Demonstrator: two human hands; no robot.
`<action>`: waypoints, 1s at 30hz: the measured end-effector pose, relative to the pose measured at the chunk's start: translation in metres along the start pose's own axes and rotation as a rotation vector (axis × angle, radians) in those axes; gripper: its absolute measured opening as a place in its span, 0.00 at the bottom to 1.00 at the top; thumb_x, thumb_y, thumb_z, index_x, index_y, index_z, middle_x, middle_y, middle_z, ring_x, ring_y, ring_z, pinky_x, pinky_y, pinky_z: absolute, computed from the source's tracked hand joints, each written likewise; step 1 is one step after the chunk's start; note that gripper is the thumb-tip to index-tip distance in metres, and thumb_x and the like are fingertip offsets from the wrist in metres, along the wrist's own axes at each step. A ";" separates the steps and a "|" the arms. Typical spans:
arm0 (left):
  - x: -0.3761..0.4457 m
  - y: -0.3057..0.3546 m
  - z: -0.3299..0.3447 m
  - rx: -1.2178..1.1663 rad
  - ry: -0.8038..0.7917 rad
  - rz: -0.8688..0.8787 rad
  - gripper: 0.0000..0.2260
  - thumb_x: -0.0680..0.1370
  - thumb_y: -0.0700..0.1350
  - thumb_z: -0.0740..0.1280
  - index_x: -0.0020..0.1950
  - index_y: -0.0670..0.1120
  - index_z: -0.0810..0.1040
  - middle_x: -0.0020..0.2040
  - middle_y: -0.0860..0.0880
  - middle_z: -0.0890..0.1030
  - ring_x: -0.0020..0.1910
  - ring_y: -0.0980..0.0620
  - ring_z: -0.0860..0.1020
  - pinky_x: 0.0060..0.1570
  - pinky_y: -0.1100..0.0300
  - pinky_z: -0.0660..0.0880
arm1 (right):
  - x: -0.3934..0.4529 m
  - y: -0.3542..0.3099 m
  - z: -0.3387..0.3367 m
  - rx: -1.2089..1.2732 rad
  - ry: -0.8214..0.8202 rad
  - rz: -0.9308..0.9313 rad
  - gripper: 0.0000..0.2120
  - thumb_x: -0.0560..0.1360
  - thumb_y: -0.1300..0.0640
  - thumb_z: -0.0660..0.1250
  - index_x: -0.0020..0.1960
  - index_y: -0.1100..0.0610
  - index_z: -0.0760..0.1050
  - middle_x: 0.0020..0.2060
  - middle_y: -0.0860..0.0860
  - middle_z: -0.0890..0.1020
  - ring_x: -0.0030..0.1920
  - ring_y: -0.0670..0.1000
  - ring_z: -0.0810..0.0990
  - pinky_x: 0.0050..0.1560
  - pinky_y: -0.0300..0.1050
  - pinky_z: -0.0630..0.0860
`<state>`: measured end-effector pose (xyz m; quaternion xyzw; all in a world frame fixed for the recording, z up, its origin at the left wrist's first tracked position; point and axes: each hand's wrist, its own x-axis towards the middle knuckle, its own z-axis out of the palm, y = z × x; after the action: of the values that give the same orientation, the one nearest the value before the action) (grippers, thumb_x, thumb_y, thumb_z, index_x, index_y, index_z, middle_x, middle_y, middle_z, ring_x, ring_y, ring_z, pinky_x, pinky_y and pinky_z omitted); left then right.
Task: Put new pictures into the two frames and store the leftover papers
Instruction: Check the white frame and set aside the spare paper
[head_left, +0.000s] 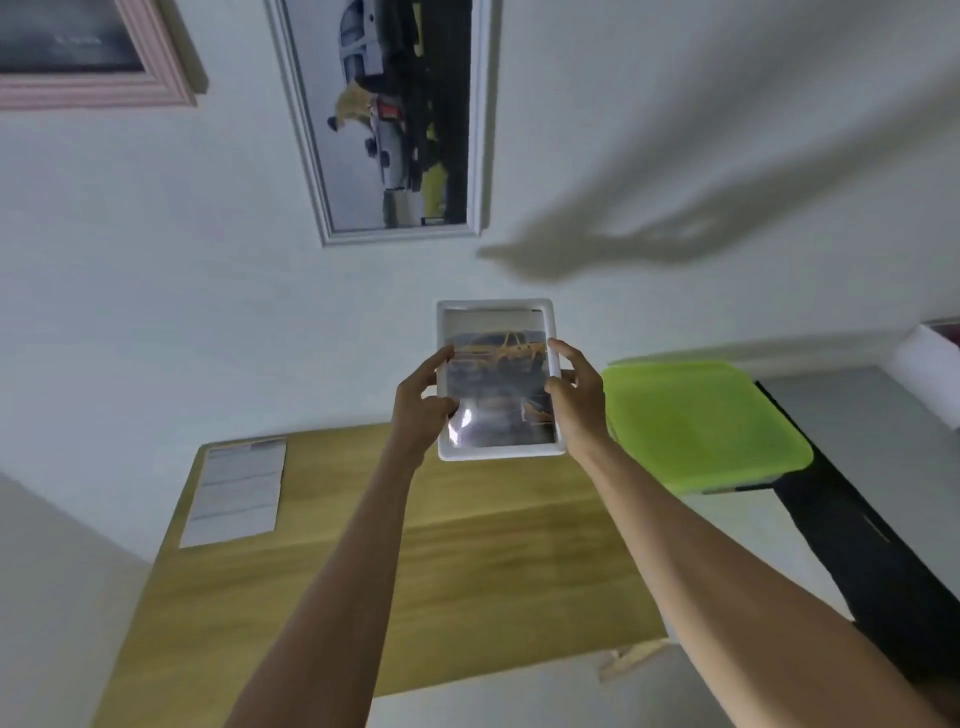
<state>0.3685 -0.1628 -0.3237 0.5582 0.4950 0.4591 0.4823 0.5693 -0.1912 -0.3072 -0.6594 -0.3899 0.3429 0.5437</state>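
On the wall hang a pink frame (98, 78) at far left and a tall white-framed picture (387, 119) of vehicles beside it, while below a sheet of paper (236, 491) lies at the left end of a wooden table (467, 561) and a green-lidded box (696, 421) sits to the right. Above the table, between the paper and the box, the small white frame (498, 379) with a yellow truck picture is held upright in the air before the wall. The left hand (423, 400) grips its left edge, thumb over the front, and the right hand (576, 395) clasps its right edge with curled fingers, both arms stretched forward.
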 end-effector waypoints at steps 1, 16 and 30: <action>-0.013 -0.019 -0.005 -0.012 0.013 -0.051 0.34 0.70 0.24 0.64 0.71 0.51 0.76 0.59 0.49 0.80 0.58 0.49 0.77 0.46 0.66 0.79 | -0.011 0.020 0.009 -0.018 -0.006 0.031 0.28 0.74 0.70 0.59 0.65 0.45 0.78 0.41 0.54 0.76 0.31 0.48 0.73 0.27 0.33 0.69; -0.141 -0.178 -0.067 -0.213 0.160 -0.476 0.34 0.72 0.29 0.67 0.72 0.59 0.73 0.53 0.44 0.82 0.45 0.50 0.84 0.41 0.54 0.82 | -0.118 0.185 0.087 0.099 -0.093 0.478 0.25 0.77 0.70 0.61 0.61 0.44 0.82 0.64 0.47 0.79 0.58 0.53 0.83 0.55 0.55 0.83; -0.117 -0.140 -0.066 0.306 0.203 -0.016 0.34 0.71 0.33 0.67 0.75 0.55 0.71 0.53 0.49 0.83 0.39 0.52 0.79 0.37 0.59 0.79 | -0.073 0.093 0.143 -0.279 -0.260 -0.003 0.22 0.80 0.51 0.66 0.73 0.47 0.73 0.57 0.50 0.81 0.55 0.50 0.80 0.54 0.44 0.79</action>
<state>0.2779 -0.2676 -0.4594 0.5719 0.6097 0.4286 0.3428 0.4233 -0.2010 -0.4215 -0.6780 -0.5018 0.3668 0.3924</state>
